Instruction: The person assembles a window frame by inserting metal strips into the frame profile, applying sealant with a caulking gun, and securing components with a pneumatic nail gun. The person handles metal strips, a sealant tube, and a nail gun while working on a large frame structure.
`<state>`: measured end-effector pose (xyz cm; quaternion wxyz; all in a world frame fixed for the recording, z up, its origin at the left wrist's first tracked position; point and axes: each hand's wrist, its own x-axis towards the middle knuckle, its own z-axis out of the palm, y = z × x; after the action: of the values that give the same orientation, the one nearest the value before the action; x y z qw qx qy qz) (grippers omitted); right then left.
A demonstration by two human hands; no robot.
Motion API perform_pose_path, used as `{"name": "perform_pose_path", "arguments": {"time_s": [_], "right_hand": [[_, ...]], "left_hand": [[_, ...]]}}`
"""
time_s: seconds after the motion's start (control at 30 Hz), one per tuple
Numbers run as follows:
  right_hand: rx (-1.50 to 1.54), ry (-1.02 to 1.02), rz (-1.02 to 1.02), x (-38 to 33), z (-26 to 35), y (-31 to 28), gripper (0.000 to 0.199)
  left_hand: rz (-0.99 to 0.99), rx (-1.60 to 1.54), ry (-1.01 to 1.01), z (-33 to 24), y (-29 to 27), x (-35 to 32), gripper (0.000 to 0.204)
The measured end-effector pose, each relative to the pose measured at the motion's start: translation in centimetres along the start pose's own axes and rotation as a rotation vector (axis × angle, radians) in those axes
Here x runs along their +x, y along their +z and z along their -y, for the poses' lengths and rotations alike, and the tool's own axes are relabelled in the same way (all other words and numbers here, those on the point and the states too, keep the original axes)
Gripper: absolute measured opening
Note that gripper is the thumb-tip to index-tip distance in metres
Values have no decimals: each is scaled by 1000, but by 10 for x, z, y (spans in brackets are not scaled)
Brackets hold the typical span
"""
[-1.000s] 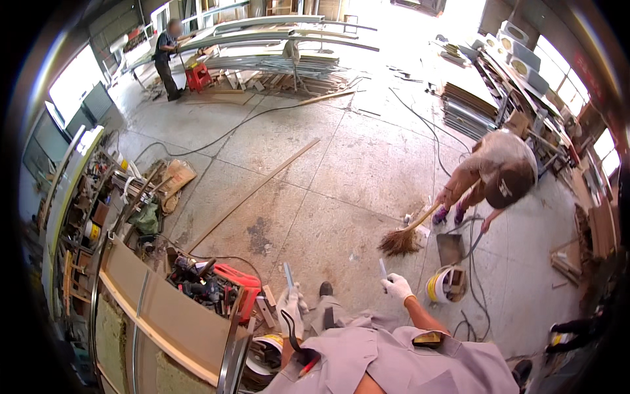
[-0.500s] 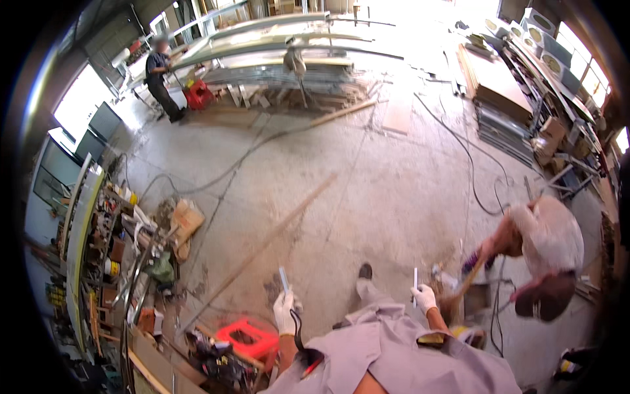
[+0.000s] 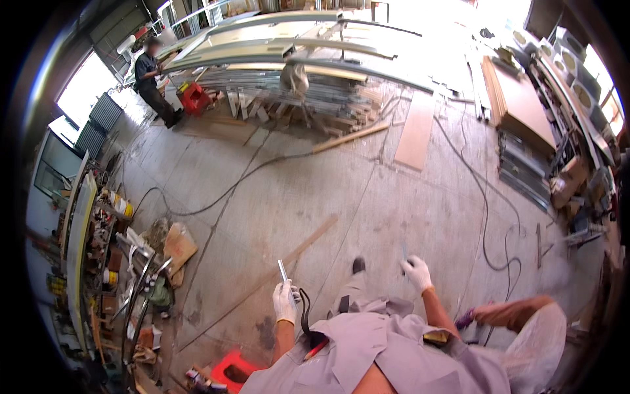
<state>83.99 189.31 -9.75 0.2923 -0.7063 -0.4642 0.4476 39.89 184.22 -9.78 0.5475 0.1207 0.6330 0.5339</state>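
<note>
My left hand [image 3: 285, 303], in a white work glove, is closed around a short silver metal piece [image 3: 281, 269] that stands up out of the fist. My right hand [image 3: 418, 272], gloved as well, is held out over the floor with its fingers bent. A thin pale strip [image 3: 404, 250] rises from those fingertips, faint and smeared by motion. Next to my left wrist a dark looped strap [image 3: 305, 310] sticks up from my grey work clothes, and a red pencil-like thing [image 3: 315, 350] lies on the cloth below it.
At right a person [image 3: 535, 341] bends close beside me. Another person [image 3: 152, 79] stands by stacked metal profiles [image 3: 262, 80] at the far left. Cables [image 3: 220, 200] cross the concrete. A red stool [image 3: 231, 369] is at lower left, scrap [image 3: 147, 276] along the left, boards [image 3: 525, 111] at right.
I have moved forward: the stacks look nearer and the red stool has slid toward the lower edge. My right hand has lifted outward. The bending person has shifted lower in view.
</note>
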Motion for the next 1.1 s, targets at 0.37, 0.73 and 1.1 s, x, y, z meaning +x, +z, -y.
{"name": "perform_pose_path", "arguments": {"time_s": [0.37,0.73,1.1], "right_hand": [[238,204,-283,258,26,-61,27],[118,32,160,598,272,-62,29],[285,20,383,823,461,44,24]], "left_hand": [[271,-73,-1,-178,314,273,19],[87,-300,-42,-287,461,434,22],[184,-387,-68,-419,548,669,27]]}}
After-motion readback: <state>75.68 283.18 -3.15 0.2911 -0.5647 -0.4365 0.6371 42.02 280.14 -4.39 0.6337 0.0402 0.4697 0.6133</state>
